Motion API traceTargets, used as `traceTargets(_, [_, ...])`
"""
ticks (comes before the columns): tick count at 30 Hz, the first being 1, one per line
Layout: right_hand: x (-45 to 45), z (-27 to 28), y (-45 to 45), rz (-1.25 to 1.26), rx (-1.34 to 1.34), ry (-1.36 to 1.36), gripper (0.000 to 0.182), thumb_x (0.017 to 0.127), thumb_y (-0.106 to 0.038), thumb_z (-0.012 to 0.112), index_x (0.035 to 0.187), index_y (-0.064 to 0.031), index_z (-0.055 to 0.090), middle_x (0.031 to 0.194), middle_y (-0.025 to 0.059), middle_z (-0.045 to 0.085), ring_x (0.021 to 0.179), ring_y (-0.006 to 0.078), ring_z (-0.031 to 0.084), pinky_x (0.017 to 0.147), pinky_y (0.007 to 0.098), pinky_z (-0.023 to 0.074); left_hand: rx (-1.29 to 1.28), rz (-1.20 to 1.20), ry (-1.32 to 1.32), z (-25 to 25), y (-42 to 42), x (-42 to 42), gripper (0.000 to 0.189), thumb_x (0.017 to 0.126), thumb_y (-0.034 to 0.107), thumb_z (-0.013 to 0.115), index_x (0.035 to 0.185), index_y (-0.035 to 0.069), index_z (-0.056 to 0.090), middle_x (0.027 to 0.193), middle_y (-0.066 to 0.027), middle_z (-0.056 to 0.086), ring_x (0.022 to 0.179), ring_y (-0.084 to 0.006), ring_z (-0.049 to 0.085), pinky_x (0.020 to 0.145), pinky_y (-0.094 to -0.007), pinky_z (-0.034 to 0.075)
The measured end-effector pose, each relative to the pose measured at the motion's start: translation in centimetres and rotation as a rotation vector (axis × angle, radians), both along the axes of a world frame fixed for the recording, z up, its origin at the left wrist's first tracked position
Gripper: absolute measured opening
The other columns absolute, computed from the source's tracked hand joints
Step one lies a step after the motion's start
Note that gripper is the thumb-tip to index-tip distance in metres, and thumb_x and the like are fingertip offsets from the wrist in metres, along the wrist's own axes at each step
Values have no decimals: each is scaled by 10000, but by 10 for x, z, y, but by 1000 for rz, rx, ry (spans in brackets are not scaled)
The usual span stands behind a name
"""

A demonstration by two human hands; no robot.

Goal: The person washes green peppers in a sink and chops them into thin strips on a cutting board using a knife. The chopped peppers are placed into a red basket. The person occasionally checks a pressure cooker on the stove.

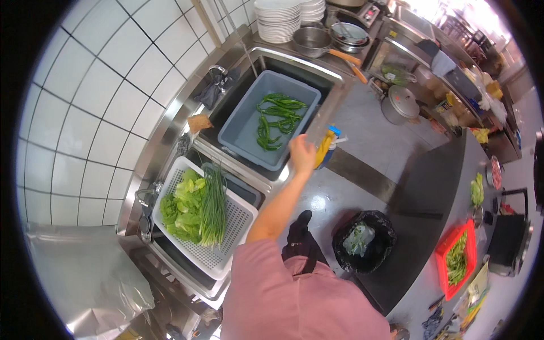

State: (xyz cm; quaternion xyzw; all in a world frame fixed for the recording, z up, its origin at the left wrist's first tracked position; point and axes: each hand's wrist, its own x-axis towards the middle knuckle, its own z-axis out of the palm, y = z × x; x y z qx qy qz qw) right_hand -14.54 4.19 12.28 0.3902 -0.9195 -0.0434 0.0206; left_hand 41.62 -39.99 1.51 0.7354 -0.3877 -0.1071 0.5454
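My left hand (pixel 302 152) is at the right rim of a grey-blue plastic tub (pixel 238 129), its fingers curled downward. Whether it grips the rim or only hovers there cannot be told. Long green chili peppers (pixel 278 111) lie in the tub, which sits in a steel sink basin (pixel 329 87). In the neighbouring basin, a white perforated basket (pixel 239 221) holds leafy lettuce (pixel 185 204) and a bunch of green scallions or chives (pixel 213 204). Just right of my hand, a yellow cloth or glove (pixel 324 149) hangs by a blue-topped bottle (pixel 334 131). My right hand is out of view.
Stacked white plates (pixel 278 21) and a saucepan (pixel 312 41) stand beyond the sink. A brown sponge (pixel 199 123) lies on its ledge, near a faucet (pixel 218 72). Behind my right side are a black-lined bin (pixel 382 250) and a counter bearing a red basket of greens (pixel 442 259).
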Motion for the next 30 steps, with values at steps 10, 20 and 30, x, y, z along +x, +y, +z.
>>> traceTargets(10, [65, 4, -133, 178, 289, -60, 426, 870, -449, 518, 1131, -132, 628, 1123, 202, 579, 1041, 347, 535, 891, 467, 418, 638, 488, 848, -223, -24, 202, 721, 756, 212, 697, 1330, -29, 332, 1260, -265, 484, 1163, -376, 496, 975, -420, 408])
traceTargets(20, [87, 4, -187, 201, 474, -19, 407, 882, -425, 503, 1111, -116, 638, 1086, 208, 597, 1014, 355, 548, 870, 471, 429, 1000, 382, 104, -246, -107, 241, 722, 697, 260, 751, 1302, 138, 377, 1237, -243, 404, 1063, -449, 471, 882, -497, 452])
traceTargets(30, [85, -7, -193, 234, 556, 14, 393, 894, -400, 489, 1091, -100, 648, 1048, 214, 614, 987, 364, 560, 848, 474, 439, 665, 222, -294, -165, -118, 280, 453, 683, 24, 650, 1098, 76, 475, 1102, -171, 502, 978, -387, 537, 820, -444, 472])
